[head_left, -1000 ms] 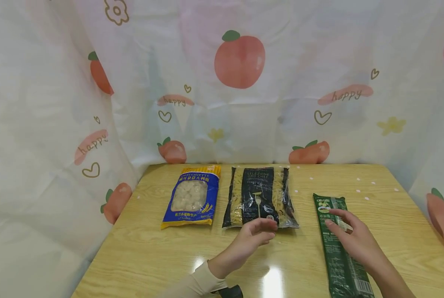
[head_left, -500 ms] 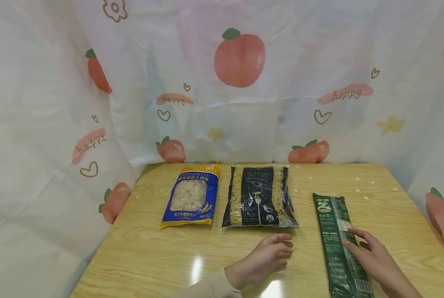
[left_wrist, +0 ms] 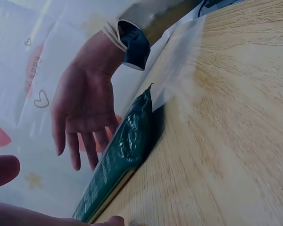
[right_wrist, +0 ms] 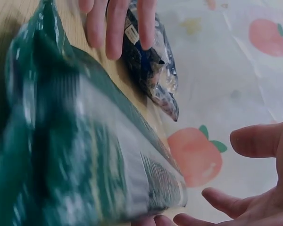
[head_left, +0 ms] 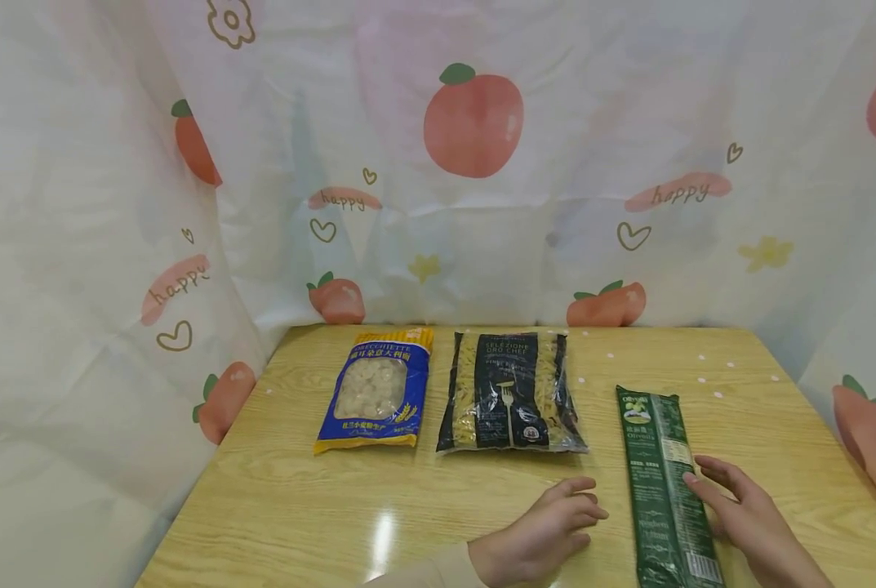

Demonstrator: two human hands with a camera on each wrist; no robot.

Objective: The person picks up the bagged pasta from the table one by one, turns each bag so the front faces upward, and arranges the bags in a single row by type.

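A long, flat green spaghetti packet (head_left: 651, 482) lies lengthwise at the right front of the table. My right hand (head_left: 749, 514) is at its right side, with relaxed fingers and the thumb by the edge; whether it touches cannot be told. In the right wrist view, a few of its fingertips are partly hidden behind the packet (right_wrist: 108, 155). To the packet's left, my left hand (head_left: 544, 527) hovers with loosely bent fingers, holding nothing. From the left wrist, the packet (left_wrist: 122, 155) stands between that hand's thumb (left_wrist: 4, 170) and the right palm (left_wrist: 92, 101).
Farther back lie a black, clear-sided bag of penne (head_left: 509, 392) and a blue and yellow bag of orecchiette (head_left: 373, 392), side by side. A printed curtain (head_left: 474, 245) hangs behind the wooden table (head_left: 283, 506). Small white specks dot the tabletop's right half.
My left hand has moved right and nearer, away from the penne bag toward the packet. My right hand has slid back from over the packet to its right edge. The bags stay put.
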